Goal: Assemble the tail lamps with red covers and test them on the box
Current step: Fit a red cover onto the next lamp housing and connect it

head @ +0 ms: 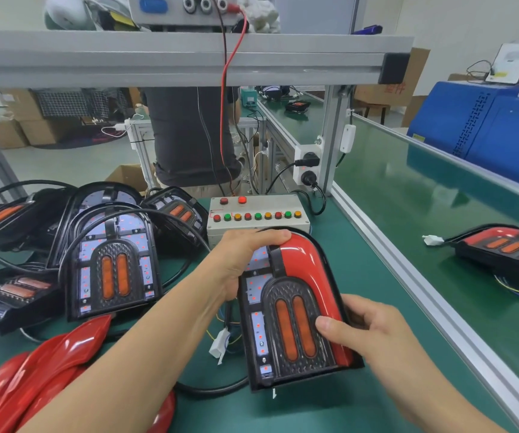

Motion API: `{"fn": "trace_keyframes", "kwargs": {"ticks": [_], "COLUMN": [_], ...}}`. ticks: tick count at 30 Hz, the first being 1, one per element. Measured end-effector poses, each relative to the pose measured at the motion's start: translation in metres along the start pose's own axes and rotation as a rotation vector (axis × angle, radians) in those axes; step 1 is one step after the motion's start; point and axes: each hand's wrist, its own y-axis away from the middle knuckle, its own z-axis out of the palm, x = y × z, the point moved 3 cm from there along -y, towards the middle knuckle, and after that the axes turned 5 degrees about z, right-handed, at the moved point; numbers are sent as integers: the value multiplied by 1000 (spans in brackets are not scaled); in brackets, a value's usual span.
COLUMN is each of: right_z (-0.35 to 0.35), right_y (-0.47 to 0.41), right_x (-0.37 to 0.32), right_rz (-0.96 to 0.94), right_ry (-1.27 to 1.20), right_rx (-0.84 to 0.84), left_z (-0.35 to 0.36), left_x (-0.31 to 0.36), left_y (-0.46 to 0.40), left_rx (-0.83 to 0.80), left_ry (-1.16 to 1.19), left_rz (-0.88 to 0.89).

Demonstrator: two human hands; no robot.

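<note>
Pressing a red cover [306, 264] onto the tail lamp [289, 310] on the green bench mat [392, 295], the person had both hands on the work: the right hand [364, 326] grasped the lamp's lower right edge with the thumb laid on the dark centre panel, while the left hand [245, 260] curled over the arched top, fingers on the cover. Only the right limb and the crown of the cover looked seated; the left strip of LED board was bare, so I judged the fitting half done. To do it well the cover should be squared to the black housing rim first, then pushed down evenly along the arch and both legs, not forced at one corner, and the white connector [220, 342] on its wires kept out from under the housing. Just left lay a heap of spare red covers [33, 379], and beyond them uncovered lamps [111, 264] tangled in black cable, close enough to snag. Behind the lamp, just beyond the left hand, stood the grey test box [258, 214] with its row of coloured buttons. Across the aluminium rail a finished lamp [502, 248] rested on the conveyor belt, and another person [189, 135] stood behind the bench.
</note>
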Motion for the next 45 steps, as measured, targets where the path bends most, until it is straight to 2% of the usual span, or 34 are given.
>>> {"fn": "trace_keyframes", "kwargs": {"ticks": [4,7,11,13,18,21,25,30,35,45], "right_z": [1,3,4,4,0,1,0,-4,0,2], "right_y": [0,6,16,18,14,14,11,8,8,9], "right_x": [-6,-7,-3,-6,-1,3,4,10,14,7], "right_rz": [-13,-35,-149,-182,-127,-117,-76,-91,-67,-153], "right_ry": [127,128,358,392,336,342,112,107,45,62], "right_rx": [-42,-21,222,253,185,62,-85,-26,-57,-40], "left_z": [-7,-8,-5,-4,-5,-8,-8,-6,-4,-7], "left_x": [0,3,11,13,16,16,17,17,15,14], "left_y": [4,9,17,20,23,22,23,22,20,17], "left_rx": [-61,-88,-97,-98,-63,-26,-42,-66,-45,-41], "left_ry": [46,39,-2,-7,13,46,25,21,34,35], "left_rz": [1,62,173,197,210,195,192,174,134,144]}}
